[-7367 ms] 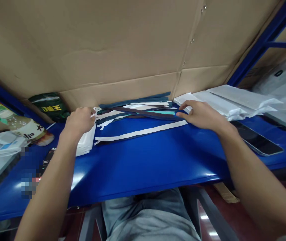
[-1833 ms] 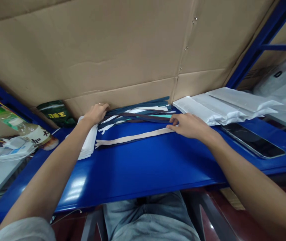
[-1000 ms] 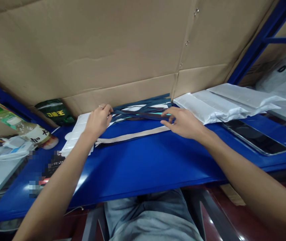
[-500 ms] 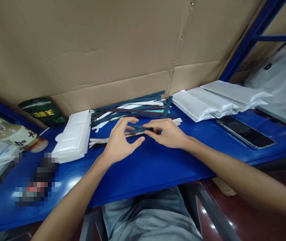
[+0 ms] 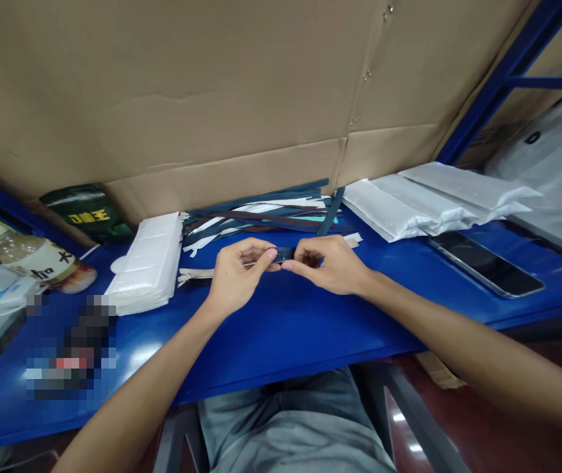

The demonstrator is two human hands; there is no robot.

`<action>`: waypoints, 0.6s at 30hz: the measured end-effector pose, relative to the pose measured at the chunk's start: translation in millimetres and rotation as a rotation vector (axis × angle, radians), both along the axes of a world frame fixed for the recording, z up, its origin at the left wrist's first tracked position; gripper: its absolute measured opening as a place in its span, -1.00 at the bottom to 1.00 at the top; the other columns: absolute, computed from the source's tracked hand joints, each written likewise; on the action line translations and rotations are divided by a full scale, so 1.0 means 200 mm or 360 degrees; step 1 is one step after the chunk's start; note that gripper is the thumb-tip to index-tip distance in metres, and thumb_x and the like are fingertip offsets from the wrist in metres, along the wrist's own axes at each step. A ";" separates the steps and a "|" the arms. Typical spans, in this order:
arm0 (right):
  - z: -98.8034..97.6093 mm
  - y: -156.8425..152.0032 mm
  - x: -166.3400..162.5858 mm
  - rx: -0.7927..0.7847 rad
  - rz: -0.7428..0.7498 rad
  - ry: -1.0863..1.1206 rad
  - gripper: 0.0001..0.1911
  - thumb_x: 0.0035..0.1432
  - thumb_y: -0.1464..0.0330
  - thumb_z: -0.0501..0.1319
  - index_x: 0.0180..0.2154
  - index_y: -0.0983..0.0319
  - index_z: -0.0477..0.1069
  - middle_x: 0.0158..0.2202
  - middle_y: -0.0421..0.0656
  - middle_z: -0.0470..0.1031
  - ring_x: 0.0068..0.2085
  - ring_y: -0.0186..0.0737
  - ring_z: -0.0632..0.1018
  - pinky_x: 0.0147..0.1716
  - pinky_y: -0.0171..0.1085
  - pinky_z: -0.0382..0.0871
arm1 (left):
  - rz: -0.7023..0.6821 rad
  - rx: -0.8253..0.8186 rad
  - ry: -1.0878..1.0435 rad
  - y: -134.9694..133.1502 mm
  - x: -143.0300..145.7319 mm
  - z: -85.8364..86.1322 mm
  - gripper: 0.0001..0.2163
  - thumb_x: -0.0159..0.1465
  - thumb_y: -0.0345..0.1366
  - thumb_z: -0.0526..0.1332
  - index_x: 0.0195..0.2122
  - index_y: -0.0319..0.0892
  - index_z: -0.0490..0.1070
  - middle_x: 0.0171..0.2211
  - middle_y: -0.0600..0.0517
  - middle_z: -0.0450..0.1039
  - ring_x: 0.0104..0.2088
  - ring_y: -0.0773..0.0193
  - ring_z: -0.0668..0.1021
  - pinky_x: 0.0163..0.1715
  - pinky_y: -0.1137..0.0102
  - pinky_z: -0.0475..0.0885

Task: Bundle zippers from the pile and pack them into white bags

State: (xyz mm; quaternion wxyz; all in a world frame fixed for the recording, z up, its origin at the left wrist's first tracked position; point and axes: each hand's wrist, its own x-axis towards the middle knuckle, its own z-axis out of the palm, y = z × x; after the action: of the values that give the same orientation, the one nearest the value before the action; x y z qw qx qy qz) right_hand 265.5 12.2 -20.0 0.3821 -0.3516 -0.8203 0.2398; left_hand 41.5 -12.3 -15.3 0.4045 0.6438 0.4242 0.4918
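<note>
My left hand [image 5: 236,276] and my right hand [image 5: 333,264] meet above the middle of the table. Between them is a dark blue zipper [image 5: 285,253], of which only a short stretch shows. Thumb and fingers of each hand pinch it, and my fingers hide the rest. A beige zipper [image 5: 196,274] lies behind my left hand, with its left end sticking out. Farther back, against the cardboard, lies a pile of loose zippers [image 5: 256,213] in dark blue, white, brown and teal.
White flat packs [image 5: 148,259] are stacked on the left, near a drink bottle [image 5: 47,263] and a dark green bag [image 5: 86,213]. On the right are white padded packets [image 5: 389,207] and a phone [image 5: 488,263]. A cardboard wall [image 5: 187,85] closes off the back of the blue table [image 5: 285,335].
The fingers of my left hand were spread and have now closed on the dark blue zipper. My right hand keeps its pinch. The view has shifted slightly.
</note>
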 end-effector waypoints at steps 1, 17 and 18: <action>0.00 0.00 0.00 -0.0018 0.0048 -0.0016 -0.60 0.33 0.04 0.33 -0.41 0.20 0.48 -0.48 -0.23 0.53 -0.49 -0.32 0.45 -0.45 -0.28 0.28 | 0.0004 0.0030 0.0010 -0.01 0.01 0.00 -0.78 0.33 -0.12 0.42 -0.18 -0.18 0.60 -0.26 -0.02 0.69 -0.27 0.18 0.74 -0.16 0.29 0.71; 0.01 0.16 0.16 0.0598 -0.0219 -0.0609 -0.74 0.49 0.29 0.06 -0.18 0.22 0.47 -0.10 0.05 0.50 -0.09 0.01 0.52 -0.09 -0.07 0.42 | 0.0489 0.0630 0.0989 0.07 -0.23 0.16 -0.87 0.42 -0.24 0.27 -0.15 -0.13 0.60 -0.24 0.00 0.68 -0.29 0.22 0.68 -0.13 0.32 0.59; 0.02 0.20 0.22 0.0632 -0.0339 -0.0676 -0.75 0.46 0.30 0.07 -0.18 0.23 0.49 -0.05 0.09 0.50 -0.03 0.07 0.52 -0.05 -0.03 0.43 | 0.0672 0.0682 0.1108 0.10 -0.32 0.19 -0.87 0.41 -0.25 0.27 -0.15 -0.13 0.60 -0.23 -0.01 0.68 -0.26 0.20 0.68 -0.08 0.29 0.57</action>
State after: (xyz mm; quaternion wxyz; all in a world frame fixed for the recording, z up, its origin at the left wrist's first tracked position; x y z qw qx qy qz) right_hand 309.7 52.3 -16.9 0.2863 -0.3963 -0.8712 -0.0454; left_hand -21.7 6.7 21.8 -0.0133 0.7394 0.5455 0.3944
